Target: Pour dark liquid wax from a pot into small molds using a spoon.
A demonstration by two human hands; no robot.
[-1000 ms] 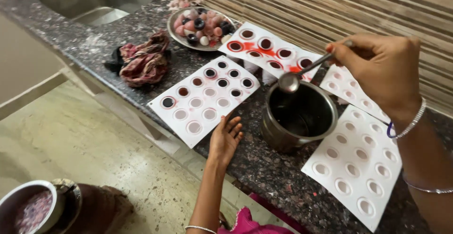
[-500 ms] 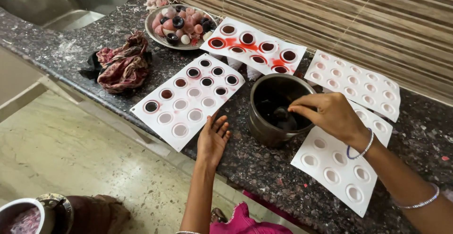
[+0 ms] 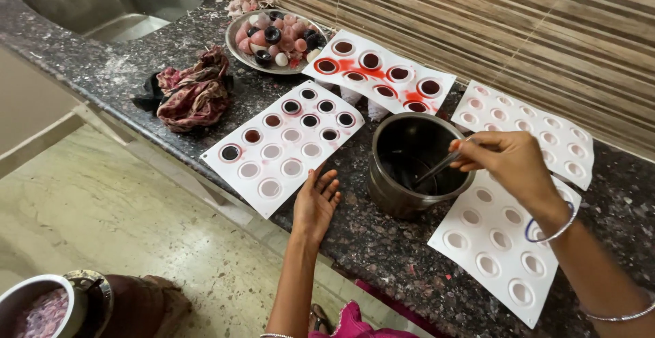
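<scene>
Dark pot (image 3: 417, 164) interior; spoon (image 3: 431, 173) bowl indistinct

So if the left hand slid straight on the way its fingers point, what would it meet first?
The left hand points up-right along the counter; its fingertips are already at the edge of the white mould tray, so probably that tray first.

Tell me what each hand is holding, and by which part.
The right hand pinches a spoon by its handle's upper end, bowl down in the pot. The left hand holds nothing.
</scene>
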